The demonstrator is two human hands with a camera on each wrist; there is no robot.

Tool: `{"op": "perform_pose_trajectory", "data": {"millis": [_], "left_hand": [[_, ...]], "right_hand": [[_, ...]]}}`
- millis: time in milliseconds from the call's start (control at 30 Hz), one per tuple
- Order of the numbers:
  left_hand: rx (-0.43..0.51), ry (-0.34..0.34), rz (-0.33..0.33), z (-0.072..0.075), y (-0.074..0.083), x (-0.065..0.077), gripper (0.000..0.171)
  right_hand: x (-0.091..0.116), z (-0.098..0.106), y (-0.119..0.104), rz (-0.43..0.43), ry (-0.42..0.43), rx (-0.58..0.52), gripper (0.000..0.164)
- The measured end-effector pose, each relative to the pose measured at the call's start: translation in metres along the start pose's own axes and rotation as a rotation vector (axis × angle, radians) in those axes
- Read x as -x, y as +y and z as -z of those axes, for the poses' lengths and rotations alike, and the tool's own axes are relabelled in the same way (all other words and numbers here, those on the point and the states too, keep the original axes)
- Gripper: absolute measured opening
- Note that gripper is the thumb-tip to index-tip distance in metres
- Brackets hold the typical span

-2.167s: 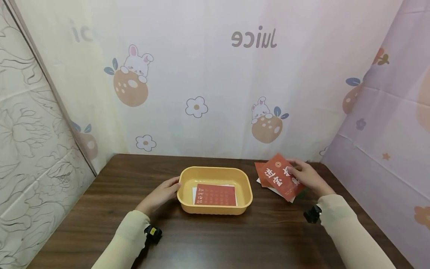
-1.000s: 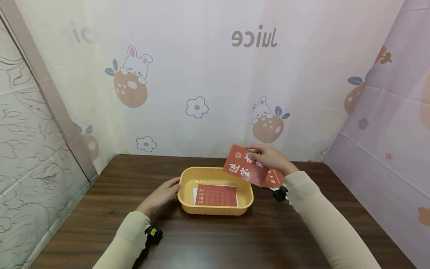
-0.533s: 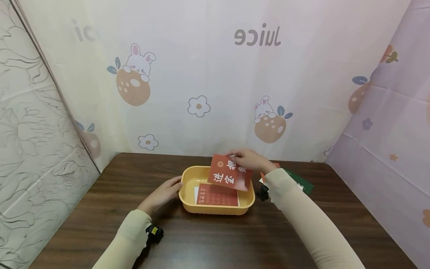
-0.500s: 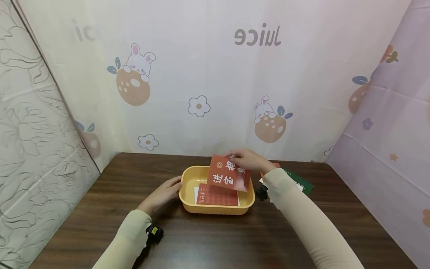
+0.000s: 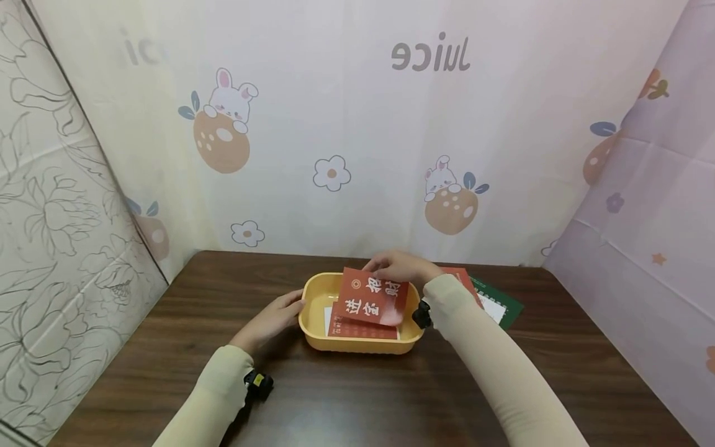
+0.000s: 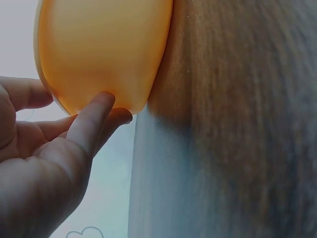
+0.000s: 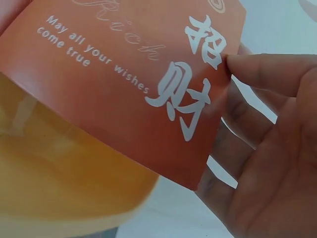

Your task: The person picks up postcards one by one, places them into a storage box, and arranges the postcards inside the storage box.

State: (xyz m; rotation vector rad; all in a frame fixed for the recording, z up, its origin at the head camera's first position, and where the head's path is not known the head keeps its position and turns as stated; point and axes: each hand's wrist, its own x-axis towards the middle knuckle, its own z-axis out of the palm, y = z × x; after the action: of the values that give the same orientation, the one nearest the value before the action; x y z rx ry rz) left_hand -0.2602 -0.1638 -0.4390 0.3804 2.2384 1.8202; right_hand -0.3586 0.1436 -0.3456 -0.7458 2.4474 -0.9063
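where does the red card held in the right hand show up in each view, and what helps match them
Head: below center, red card over the tray.
Left wrist: not in it.
Right wrist: upper left to middle, right hand at its edge.
Shared landmark: yellow tray, below center, upper left and lower left respectively.

Left sleeve point(image 5: 203, 397) cream, plain, toward seven o'clock; right sleeve point(image 5: 494, 360) likewise, toward five. Left camera point(image 5: 262, 386) black, boxy, with yellow label point(image 5: 258, 380); right camera point(image 5: 422, 315) black.
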Motion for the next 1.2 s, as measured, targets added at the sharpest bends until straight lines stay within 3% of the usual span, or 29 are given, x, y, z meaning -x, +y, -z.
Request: {"op": "perform_pose_trajectory", "data": {"millis": [533,733,1000,1200], "left_hand": [[0.004,0.009,0.012,-0.001,0.001,0.001,0.050],[0.018,0.006,0.015,-0.001,0.000,0.001,0.050],[0.020,-0.002,0.014,-0.001,0.001,0.002,0.051],[0.022,-0.007,0.013,-0.001,0.000,0.001,0.050]], "right_hand": [[-0.015,-0.010,0.004,-0.068,-0.107,0.110,0.026],[-0.020,-0.015,0.006,-0.084,-0.104,0.146,0.027],[-0.020,-0.021,0.003,-0.092,-0.200,0.149,0.032],[-0.018,-0.026,0.002,-0.107,-0.221,0.184,0.032]]}}
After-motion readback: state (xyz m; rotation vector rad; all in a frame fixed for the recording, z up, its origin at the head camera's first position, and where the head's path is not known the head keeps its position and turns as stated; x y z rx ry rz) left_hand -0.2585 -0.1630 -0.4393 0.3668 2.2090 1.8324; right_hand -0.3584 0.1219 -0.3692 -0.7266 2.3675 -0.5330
